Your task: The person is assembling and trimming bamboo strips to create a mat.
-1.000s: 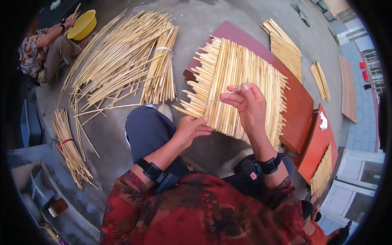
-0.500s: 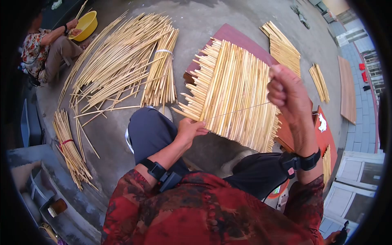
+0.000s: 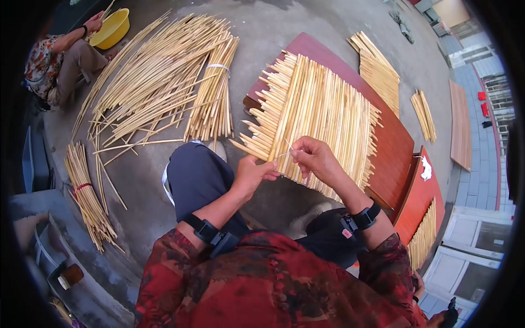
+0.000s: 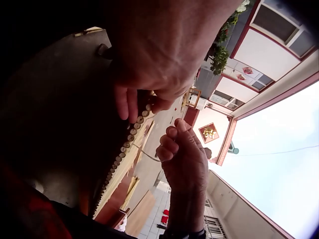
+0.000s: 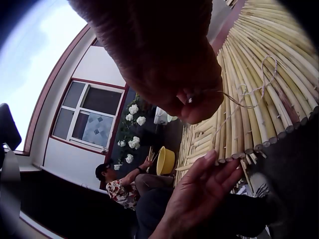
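Note:
A mat of pale sticks (image 3: 322, 120) laid side by side rests on a dark red board (image 3: 391, 147). My left hand (image 3: 252, 176) grips the mat's near left corner, thumb on top and fingers beneath the stick ends (image 4: 130, 137). Just right of it, my right hand (image 3: 317, 158) pinches a thin string between thumb and curled fingers, above the mat. In the right wrist view the string (image 5: 263, 84) lies in a loose loop over the sticks, and the left hand (image 5: 199, 191) supports their cut ends.
Loose sticks (image 3: 147, 76) and a bundle tied in red (image 3: 90, 197) lie on the ground at left. A seated person (image 3: 65, 60) is beside a yellow basin (image 3: 111, 28). Another stick mat (image 3: 378, 76) lies at back right, near a small bundle (image 3: 424, 116).
My right hand swung out to the right, drawing the string taut, then came back beside the left hand. The left hand has kept its grip on the corner.

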The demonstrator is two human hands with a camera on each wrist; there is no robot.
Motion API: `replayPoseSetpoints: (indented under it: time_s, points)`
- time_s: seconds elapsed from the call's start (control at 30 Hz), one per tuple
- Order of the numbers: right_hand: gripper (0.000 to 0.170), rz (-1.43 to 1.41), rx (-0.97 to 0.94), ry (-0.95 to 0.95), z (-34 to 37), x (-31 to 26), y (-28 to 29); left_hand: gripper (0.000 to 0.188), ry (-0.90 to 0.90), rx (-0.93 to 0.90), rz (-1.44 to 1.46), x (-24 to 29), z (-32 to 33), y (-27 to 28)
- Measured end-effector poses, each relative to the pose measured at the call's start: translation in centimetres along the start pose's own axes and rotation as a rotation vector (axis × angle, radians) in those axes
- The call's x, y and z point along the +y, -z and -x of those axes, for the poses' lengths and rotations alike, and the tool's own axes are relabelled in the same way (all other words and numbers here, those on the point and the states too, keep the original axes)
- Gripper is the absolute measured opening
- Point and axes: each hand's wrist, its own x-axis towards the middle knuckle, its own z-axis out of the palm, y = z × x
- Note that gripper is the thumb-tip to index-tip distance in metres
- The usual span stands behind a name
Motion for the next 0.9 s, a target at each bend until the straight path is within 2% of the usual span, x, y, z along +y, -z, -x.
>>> replayPoseSetpoints:
  time_s: [0.07,0.1,0.17,0.2,0.27,0.4,0.47,0.5,0.57,0.63,0.67,0.7,0.73,0.77,0.8,0.87,0.9]
  points:
    - [0.011,0.18,0.074,0.097,-1.2,1.8,-1.0,0.029,-0.067,0.006,-0.011,-0.2,0.1,-0.2]
    - [0.011,0.178,0.069,0.094,-1.5,2.3,-1.0,0.029,-0.063,0.011,-0.011,-0.3,0.0,0.0]
    - [0.011,0.434,0.097,0.201,-1.8,2.3,-1.3,0.03,-0.07,-0.002,-0.101,-0.6,-0.2,0.3]
    - [0.011,0.43,0.099,0.204,-1.7,3.2,-1.5,0.03,-0.071,-0.003,-0.107,-1.1,-0.2,0.5]
    - [0.014,0.699,0.125,0.35,-1.8,4.1,-1.7,0.029,-0.104,0.018,-0.124,-1.1,-0.4,0.4]
    - [0.012,0.642,0.089,0.388,-2.1,4.9,-1.4,0.029,-0.119,0.0,-0.122,-1.4,-0.4,0.5]
    - [0.011,-0.061,-0.109,-0.147,-1.6,4.5,-1.1,0.029,-0.104,-0.015,-0.155,-1.4,-0.6,0.7]
    - [0.011,-0.061,-0.108,-0.147,-1.4,4.5,-1.2,0.029,-0.103,-0.015,-0.155,-1.4,-0.7,0.8]
    - [0.011,-0.584,-0.227,-0.182,-0.6,4.9,-1.6,0.029,-0.118,-0.024,-0.149,-1.8,-0.9,0.7]
    - [0.01,-0.663,-0.258,-0.012,0.9,2.7,-1.3,0.028,-0.103,-0.02,-0.135,-1.7,-0.9,0.7]
    - [0.01,-0.663,-0.154,0.073,2.3,0.0,-1.1,0.027,-0.083,-0.021,-0.124,-1.8,-0.9,0.8]
    - [0.01,-0.785,-0.15,0.247,3.8,-2.6,0.1,0.027,-0.082,-0.02,-0.128,-1.6,-0.9,0.6]
    - [0.01,-0.655,-0.169,0.364,4.5,-3.5,2.1,0.027,-0.115,-0.033,-0.09,-1.4,-0.9,0.5]
    - [0.012,-0.769,-0.091,0.349,4.7,-3.2,2.4,0.027,-0.147,-0.055,-0.06,-1.4,-1.0,0.6]
    - [0.012,-0.767,-0.086,0.357,4.9,-2.7,3.0,0.027,-0.151,-0.062,-0.064,-1.6,-1.1,0.6]
    - [0.013,-0.737,0.129,0.381,3.9,-1.0,4.4,0.028,-0.044,-0.091,-0.033,-1.6,-1.1,1.0]
    - [0.013,-0.611,0.145,0.396,3.4,0.1,5.4,0.028,-0.042,-0.09,-0.029,-1.5,-0.9,0.7]
